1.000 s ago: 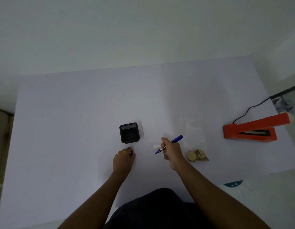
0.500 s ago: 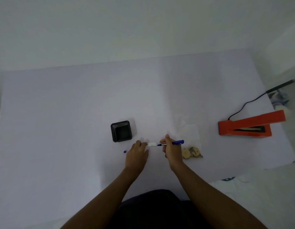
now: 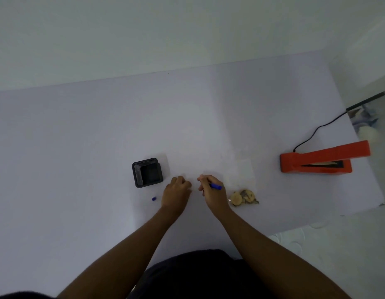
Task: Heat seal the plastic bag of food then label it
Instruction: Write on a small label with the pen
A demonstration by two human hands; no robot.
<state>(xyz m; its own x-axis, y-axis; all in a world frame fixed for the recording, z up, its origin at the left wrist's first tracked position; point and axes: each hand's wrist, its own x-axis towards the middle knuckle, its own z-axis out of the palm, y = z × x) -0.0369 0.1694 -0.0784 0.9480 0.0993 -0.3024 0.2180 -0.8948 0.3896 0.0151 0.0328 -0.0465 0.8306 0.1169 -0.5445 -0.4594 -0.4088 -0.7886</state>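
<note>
A clear plastic bag (image 3: 242, 175) lies flat on the white table (image 3: 101, 137), with several pieces of food (image 3: 243, 197) at its near end. Just left of the bag, my right hand (image 3: 212, 193) grips a blue pen (image 3: 216, 186) with its tip pointing left. My left hand (image 3: 176, 192) rests on the table close beside it, fingers curled over the spot where the small white label lay; the label is hidden. A blue pen cap (image 3: 154, 198) lies loose to the left of my left hand.
A small black square container (image 3: 147, 172) stands left of my hands. An orange heat sealer (image 3: 316, 161) with its arm raised sits at the right, its black cord (image 3: 316, 131) running off the table's right edge.
My left hand let go of the pen cap, which now lies on the table, and moved right onto the white label. My right hand brought the pen down to the label.
</note>
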